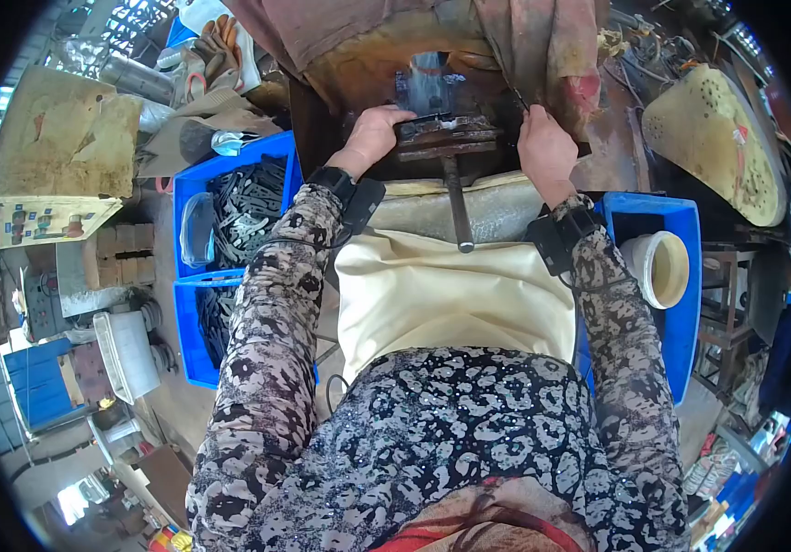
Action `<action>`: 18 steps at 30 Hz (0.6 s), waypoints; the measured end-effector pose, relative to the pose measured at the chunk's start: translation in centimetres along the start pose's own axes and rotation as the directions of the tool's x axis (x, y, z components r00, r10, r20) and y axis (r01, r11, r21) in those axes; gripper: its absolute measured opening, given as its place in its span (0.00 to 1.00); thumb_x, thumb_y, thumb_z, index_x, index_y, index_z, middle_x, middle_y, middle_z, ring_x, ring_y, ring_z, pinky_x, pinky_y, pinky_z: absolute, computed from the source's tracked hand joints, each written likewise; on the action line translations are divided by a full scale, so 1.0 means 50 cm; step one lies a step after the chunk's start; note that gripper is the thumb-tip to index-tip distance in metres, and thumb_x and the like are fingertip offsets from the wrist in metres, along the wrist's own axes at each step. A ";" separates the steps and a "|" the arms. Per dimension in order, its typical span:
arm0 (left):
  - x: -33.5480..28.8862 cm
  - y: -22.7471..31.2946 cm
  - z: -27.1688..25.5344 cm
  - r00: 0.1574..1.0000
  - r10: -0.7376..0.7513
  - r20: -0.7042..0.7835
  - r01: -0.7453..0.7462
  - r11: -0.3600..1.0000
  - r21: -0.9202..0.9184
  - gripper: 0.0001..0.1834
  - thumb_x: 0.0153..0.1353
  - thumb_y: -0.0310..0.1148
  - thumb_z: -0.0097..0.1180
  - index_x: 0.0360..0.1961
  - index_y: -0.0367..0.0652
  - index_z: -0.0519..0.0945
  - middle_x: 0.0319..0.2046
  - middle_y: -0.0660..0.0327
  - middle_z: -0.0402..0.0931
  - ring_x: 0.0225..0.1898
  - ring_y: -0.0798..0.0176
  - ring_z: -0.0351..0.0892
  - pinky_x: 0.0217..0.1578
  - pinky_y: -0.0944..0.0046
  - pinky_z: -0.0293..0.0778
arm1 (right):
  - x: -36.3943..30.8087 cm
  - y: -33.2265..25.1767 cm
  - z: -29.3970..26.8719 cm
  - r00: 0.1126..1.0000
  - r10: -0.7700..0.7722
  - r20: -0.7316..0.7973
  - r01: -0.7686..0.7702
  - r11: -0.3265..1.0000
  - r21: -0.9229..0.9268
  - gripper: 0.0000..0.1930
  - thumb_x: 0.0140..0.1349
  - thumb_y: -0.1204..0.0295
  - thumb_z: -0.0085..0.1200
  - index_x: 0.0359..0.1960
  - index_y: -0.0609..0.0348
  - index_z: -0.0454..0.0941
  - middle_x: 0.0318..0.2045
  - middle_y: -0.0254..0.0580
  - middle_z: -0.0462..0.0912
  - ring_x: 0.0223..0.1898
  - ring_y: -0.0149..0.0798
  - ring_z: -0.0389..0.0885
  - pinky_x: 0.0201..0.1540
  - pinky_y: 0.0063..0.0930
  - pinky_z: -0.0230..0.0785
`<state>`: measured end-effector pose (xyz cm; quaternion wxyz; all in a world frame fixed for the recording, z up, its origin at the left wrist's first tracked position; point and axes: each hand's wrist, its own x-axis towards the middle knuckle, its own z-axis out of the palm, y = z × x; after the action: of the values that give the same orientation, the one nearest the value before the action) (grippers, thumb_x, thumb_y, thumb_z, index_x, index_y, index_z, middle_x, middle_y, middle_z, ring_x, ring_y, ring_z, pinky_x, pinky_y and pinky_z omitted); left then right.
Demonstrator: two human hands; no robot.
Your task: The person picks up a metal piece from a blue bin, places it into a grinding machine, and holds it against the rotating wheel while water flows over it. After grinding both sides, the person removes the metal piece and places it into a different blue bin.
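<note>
In front of me stands a rusty metal vise-like fixture [446,140] with a rod handle [457,207] pointing toward me. My left hand [372,138] is closed at the fixture's left end, its fingertips pinched beside a thin dark strip lying along the top; what they grip, if anything, is too small to make out. Right of the fixture, my right hand [547,155] is raised and closed on a thin dark metal strip [519,97] that points up and away. Behind the fixture sits a pale metal block [428,81], partly shadowed under a draped reddish-brown cloth [368,28].
At my left, blue bins [180,317] hold many dark flat metal pieces [246,198]. On my right, a blue bin [687,345] holds a cream bucket [664,269]. A cream apron [455,290] covers my lap. A worn box [59,138] and gloves [220,46] lie farther left.
</note>
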<state>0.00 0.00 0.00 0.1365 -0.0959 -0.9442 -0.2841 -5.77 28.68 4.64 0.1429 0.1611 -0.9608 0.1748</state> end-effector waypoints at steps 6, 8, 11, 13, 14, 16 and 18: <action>0.010 -0.008 0.006 0.998 -0.046 0.038 0.050 0.994 -0.095 0.24 0.45 0.14 0.45 0.41 0.45 0.83 0.40 0.51 0.80 0.45 0.46 0.77 0.50 0.58 0.72 | 0.007 0.002 -0.003 1.000 0.018 0.001 -0.018 1.000 -0.001 0.10 0.66 0.63 0.42 0.34 0.55 0.71 0.31 0.47 0.81 0.31 0.56 0.80 0.32 0.51 0.71; -0.001 -0.018 0.014 1.000 0.002 -0.009 -0.003 0.997 -0.078 0.20 0.48 0.13 0.50 0.40 0.42 0.83 0.37 0.49 0.80 0.41 0.47 0.80 0.45 0.60 0.75 | 0.006 -0.004 -0.003 1.000 0.015 0.017 -0.015 1.000 -0.003 0.10 0.66 0.63 0.42 0.34 0.55 0.71 0.31 0.47 0.81 0.31 0.56 0.80 0.31 0.51 0.71; 0.001 -0.009 0.019 0.999 0.034 0.027 -0.033 0.998 -0.052 0.22 0.46 0.12 0.49 0.42 0.43 0.82 0.38 0.49 0.80 0.42 0.46 0.79 0.46 0.59 0.74 | 0.004 0.005 0.002 1.000 0.026 0.015 -0.026 1.000 -0.011 0.10 0.66 0.63 0.42 0.34 0.55 0.71 0.31 0.47 0.81 0.31 0.56 0.80 0.32 0.51 0.71; 0.004 -0.004 0.018 0.998 0.031 0.057 -0.030 0.999 -0.010 0.23 0.46 0.13 0.49 0.42 0.43 0.82 0.39 0.48 0.80 0.43 0.45 0.79 0.47 0.58 0.74 | 0.003 0.005 0.002 0.999 0.029 0.018 -0.029 1.000 -0.009 0.10 0.66 0.63 0.42 0.34 0.55 0.71 0.31 0.47 0.81 0.32 0.56 0.80 0.32 0.51 0.71; 0.005 -0.001 0.016 0.996 0.026 0.086 -0.029 0.999 0.033 0.23 0.45 0.13 0.49 0.43 0.43 0.82 0.40 0.48 0.80 0.44 0.45 0.78 0.47 0.57 0.74 | 0.002 0.005 0.001 0.999 0.031 0.021 -0.030 1.000 -0.008 0.10 0.66 0.63 0.42 0.34 0.55 0.71 0.32 0.47 0.81 0.32 0.56 0.80 0.32 0.51 0.71; -0.001 -0.004 0.011 0.997 0.023 0.079 -0.026 0.999 0.033 0.23 0.45 0.13 0.49 0.42 0.43 0.82 0.39 0.49 0.80 0.43 0.45 0.78 0.47 0.57 0.74 | 0.002 -0.001 0.002 0.999 0.029 0.024 -0.029 1.000 -0.003 0.10 0.66 0.63 0.42 0.34 0.55 0.71 0.32 0.47 0.81 0.32 0.56 0.80 0.32 0.51 0.71; -0.003 0.003 0.002 0.997 0.025 0.073 -0.027 0.999 0.027 0.23 0.45 0.13 0.50 0.42 0.43 0.82 0.38 0.49 0.80 0.43 0.45 0.78 0.46 0.56 0.74 | 0.002 -0.002 0.002 0.999 0.030 0.026 -0.030 1.000 -0.004 0.10 0.66 0.63 0.42 0.34 0.55 0.71 0.32 0.47 0.81 0.32 0.56 0.80 0.33 0.51 0.71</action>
<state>0.14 0.16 -0.05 0.1069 -0.1164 -0.9511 -0.2653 -5.84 28.52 4.63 0.1278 0.1487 -0.9652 0.1732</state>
